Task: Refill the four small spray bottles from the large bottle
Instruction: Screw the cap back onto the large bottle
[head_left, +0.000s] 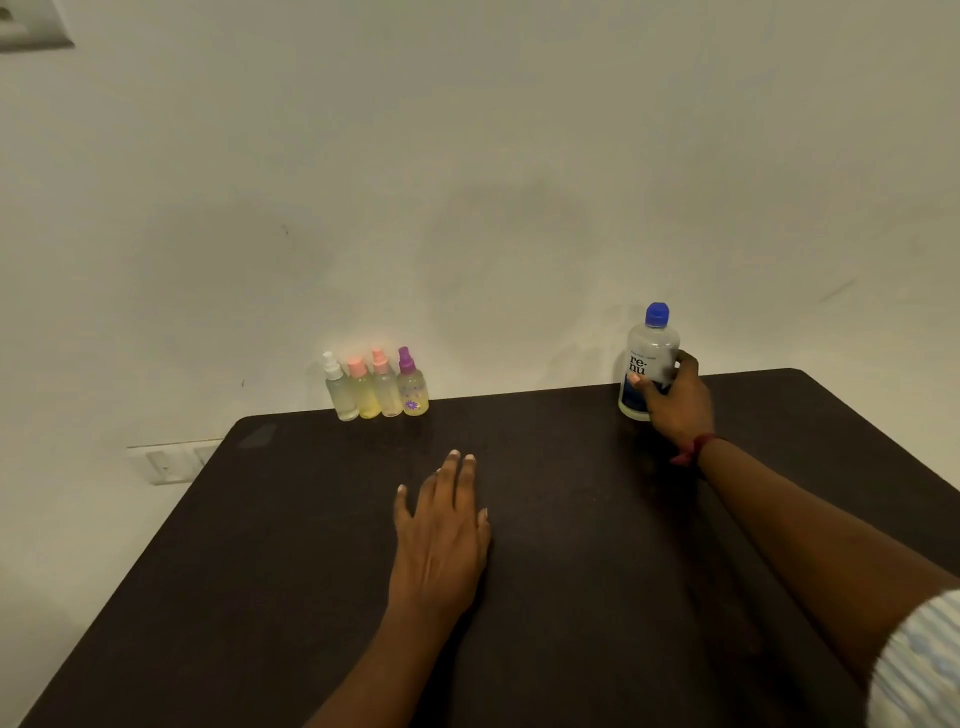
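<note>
Several small spray bottles stand in a tight row at the table's far edge: one with a white cap (338, 389), two with pink caps (364, 391) (385, 387), and one with a purple cap (412, 387) and a flower mark. The large clear bottle (649, 353) with a blue cap stands upright at the far right. My right hand (675, 400) is wrapped around its lower half. My left hand (441, 535) lies flat on the table's middle, fingers apart, holding nothing, well short of the small bottles.
The dark brown table (571, 597) meets a plain pale wall at its far edge. Wall sockets (171, 462) sit beyond the table's left corner. A red thread band (696, 449) circles my right wrist.
</note>
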